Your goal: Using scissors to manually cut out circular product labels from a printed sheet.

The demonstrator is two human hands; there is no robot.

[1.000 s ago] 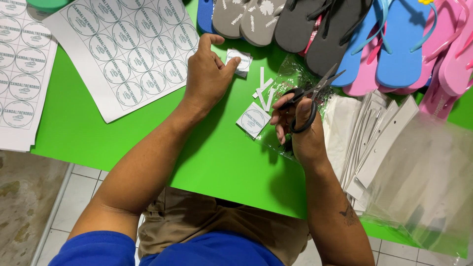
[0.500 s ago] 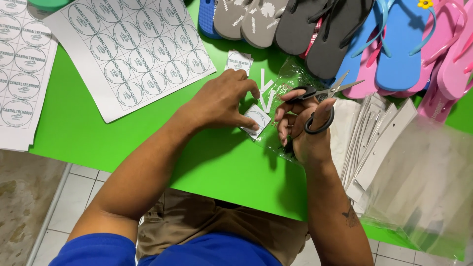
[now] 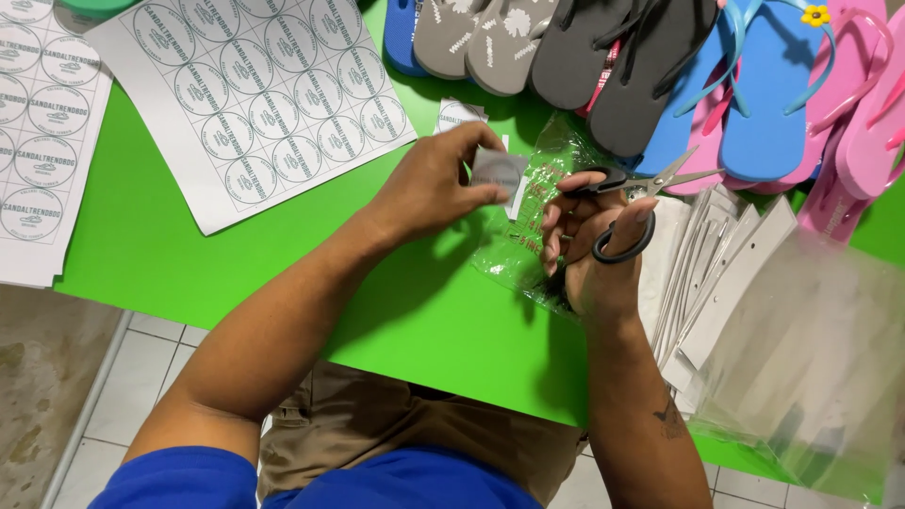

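My left hand [image 3: 436, 188] pinches a small square paper piece with a round label [image 3: 498, 173] on it, lifted just above the green table [image 3: 160, 254]. Black-handled scissors [image 3: 633, 207] sit in my right hand [image 3: 586, 247], with the fingers through the loops and the blades pointing right, nearly closed. Under both hands lies a crinkled clear plastic bag [image 3: 537, 188]. A second cut label square [image 3: 456, 115] rests on the table just beyond my left hand.
Two white sheets of round labels [image 3: 253, 90] [image 3: 33, 141] lie at the far left. Several flip-flops [image 3: 660, 66] in grey, black, blue and pink line the far edge. White card strips [image 3: 716, 264] and clear plastic bags [image 3: 811, 368] lie at the right.
My left hand came back from the far square, picked up the cut label piece near the scissors and raised it. My right hand shifted slightly with the scissors.
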